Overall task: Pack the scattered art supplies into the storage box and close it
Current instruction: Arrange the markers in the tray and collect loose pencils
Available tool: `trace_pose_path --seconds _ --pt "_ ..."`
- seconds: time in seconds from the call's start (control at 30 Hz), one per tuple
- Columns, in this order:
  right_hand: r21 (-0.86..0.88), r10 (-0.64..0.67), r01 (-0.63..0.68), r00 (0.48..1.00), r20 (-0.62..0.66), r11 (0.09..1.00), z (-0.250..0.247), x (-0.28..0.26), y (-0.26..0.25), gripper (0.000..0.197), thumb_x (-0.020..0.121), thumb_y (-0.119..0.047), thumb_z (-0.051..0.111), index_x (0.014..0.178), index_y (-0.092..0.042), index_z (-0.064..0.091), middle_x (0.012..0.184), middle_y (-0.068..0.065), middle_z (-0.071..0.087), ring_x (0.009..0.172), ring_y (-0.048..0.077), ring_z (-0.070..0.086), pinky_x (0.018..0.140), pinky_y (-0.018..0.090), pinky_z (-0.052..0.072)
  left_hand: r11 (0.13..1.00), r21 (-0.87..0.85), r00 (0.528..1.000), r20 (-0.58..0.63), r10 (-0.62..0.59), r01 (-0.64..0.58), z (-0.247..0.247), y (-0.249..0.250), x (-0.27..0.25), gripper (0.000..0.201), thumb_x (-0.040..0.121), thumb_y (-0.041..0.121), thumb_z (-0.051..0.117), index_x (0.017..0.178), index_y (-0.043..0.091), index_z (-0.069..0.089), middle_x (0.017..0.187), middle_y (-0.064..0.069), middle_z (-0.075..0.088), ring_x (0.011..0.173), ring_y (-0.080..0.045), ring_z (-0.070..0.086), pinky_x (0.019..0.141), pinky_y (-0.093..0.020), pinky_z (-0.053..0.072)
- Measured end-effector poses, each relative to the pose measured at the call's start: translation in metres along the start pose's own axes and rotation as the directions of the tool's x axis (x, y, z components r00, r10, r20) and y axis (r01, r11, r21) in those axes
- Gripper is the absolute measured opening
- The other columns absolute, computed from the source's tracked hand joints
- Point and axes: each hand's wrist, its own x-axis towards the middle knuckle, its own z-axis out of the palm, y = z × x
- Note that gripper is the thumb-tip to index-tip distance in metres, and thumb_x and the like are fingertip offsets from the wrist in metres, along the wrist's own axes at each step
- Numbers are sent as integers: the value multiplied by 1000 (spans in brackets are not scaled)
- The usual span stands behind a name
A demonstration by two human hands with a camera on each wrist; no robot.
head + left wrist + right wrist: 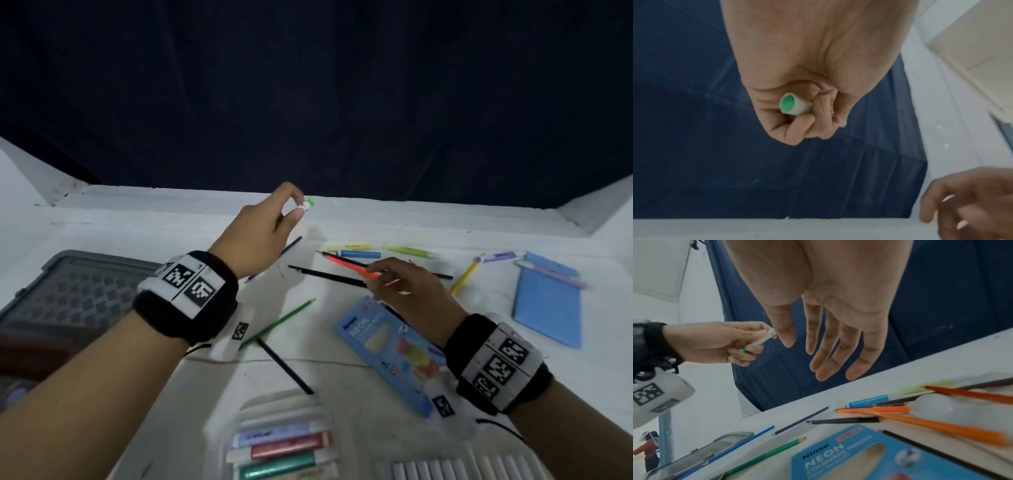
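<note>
My left hand (298,207) is raised over the back of the white table (171,222) and pinches a white marker with a green end (307,204). In the left wrist view the fingers curl round the marker (794,104). My right hand (376,282) hovers just above several loose pencils, including an orange pencil (356,267) and a black pencil (325,274). Its fingers (830,344) are straight and hold nothing. The grey storage box (68,291) lies at the left edge of the table, its textured face up.
A blue pack of neon pencils (387,349) lies under my right wrist. A green pencil (277,323) and a dark pencil (284,366) lie mid-table. A blue notebook (548,308) is at the right, a marker pack (284,448) at the front. A dark curtain hangs behind.
</note>
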Motion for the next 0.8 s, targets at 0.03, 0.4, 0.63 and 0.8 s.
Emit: trace_pose_path --seconds 0.03,0.4,0.63,0.8 --pt "-19 -6 6 1000 4 1000 -7 -12 3 13 92 -33 62 105 -33 64 89 -8 67 84 12 67 79 31 54 999 -17 1000 0 31 -31 1 16 -11 15 105 39 43 112 27 49 72 -22 59 54 -14 52 56 -22 44" --pt "-180 9 -6 1000 19 984 -91 -156 61 8 87 -19 70 92 -26 68 78 -7 69 71 6 65 65 12 47 983 -156 971 205 123 -91 80 131 -127 33 102 29 51 132 39 60 94 16 49 84 -8 53 74 -22 40" --pt "-384 74 35 961 266 923 -111 -214 116 55 78 -32 78 127 -30 55 122 -16 54 108 3 51 84 1 30 912 -392 974 223 -36 123 172 193 -173 25 80 33 82 101 32 69 95 9 72 70 -20 64 74 -43 56" --pt "-417 37 120 937 348 901 -114 -223 126 89 74 -38 80 149 -24 33 156 -9 25 141 6 26 106 8 14 791 -517 939 278 -204 325 221 217 -183 37 77 28 86 100 22 57 73 -2 71 59 -14 55 62 -33 46"
